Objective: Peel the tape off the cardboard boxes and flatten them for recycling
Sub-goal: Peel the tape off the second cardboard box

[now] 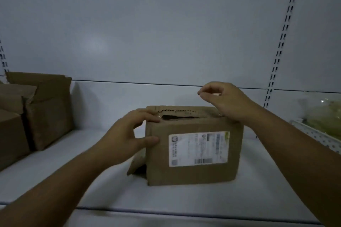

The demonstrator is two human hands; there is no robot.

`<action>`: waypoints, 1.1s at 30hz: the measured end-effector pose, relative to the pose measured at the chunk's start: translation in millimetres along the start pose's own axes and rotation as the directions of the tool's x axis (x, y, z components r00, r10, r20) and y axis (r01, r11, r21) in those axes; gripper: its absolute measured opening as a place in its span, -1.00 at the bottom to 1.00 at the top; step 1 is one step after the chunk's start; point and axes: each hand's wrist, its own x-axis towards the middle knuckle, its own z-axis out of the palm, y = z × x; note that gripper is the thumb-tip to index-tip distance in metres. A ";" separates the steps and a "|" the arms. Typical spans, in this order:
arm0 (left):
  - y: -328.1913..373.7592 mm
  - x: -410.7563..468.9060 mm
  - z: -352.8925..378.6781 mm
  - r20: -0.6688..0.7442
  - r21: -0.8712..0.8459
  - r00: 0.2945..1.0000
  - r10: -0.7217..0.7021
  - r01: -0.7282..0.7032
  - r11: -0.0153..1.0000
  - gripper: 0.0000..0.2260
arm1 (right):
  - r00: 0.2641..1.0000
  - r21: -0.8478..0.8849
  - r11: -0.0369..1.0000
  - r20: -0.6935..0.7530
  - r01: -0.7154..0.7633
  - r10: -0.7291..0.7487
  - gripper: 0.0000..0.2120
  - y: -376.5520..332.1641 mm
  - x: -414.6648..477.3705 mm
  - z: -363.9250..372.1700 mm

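A brown cardboard box (pixel 193 155) stands on the white shelf (pixel 92 186), its white shipping label (pixel 198 148) facing me. The top seam is torn open along a ragged gap, and a loose flap sticks out at the lower left. My left hand (pixel 129 134) grips the box's upper left corner, fingers over the top edge and thumb on the front face. My right hand (pixel 225 101) hovers over the top right corner. Its thumb and forefinger pinch together, apparently on a thin clear strip of tape (pixel 212 96) that barely shows.
Several other brown cardboard boxes (pixel 36 112) are stacked at the left end of the shelf. At the right, a clear bag with greenish contents (pixel 324 114) lies on a perforated white shelf edge (pixel 317 134). A slotted upright rail (pixel 282 42) runs up the back panel.
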 end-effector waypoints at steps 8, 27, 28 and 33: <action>-39.1 30.4 1.9 -0.162 0.390 0.985 -0.060 0.120 0.913 -0.55 | 0.965 0.144 0.990 0.258 0.011 -0.048 -0.84 20.7 -25.3 11.1; 16.4 -97.0 3.9 -0.637 -0.442 0.672 -0.377 0.082 0.893 -0.88 | 0.887 -0.487 0.749 0.140 0.449 -0.441 -0.38 -26.0 -43.5 65.9; 16.0 -96.1 10.1 -0.582 -0.439 0.695 -0.422 0.167 0.883 -0.77 | 0.892 -0.500 0.744 0.167 0.443 -0.419 -0.41 -31.0 -40.4 67.0; 13.7 -83.9 12.3 -0.465 -0.509 0.636 -0.616 0.378 0.774 -0.66 | 0.872 -0.482 0.727 0.276 0.489 -0.404 -0.62 -49.7 -22.7 56.5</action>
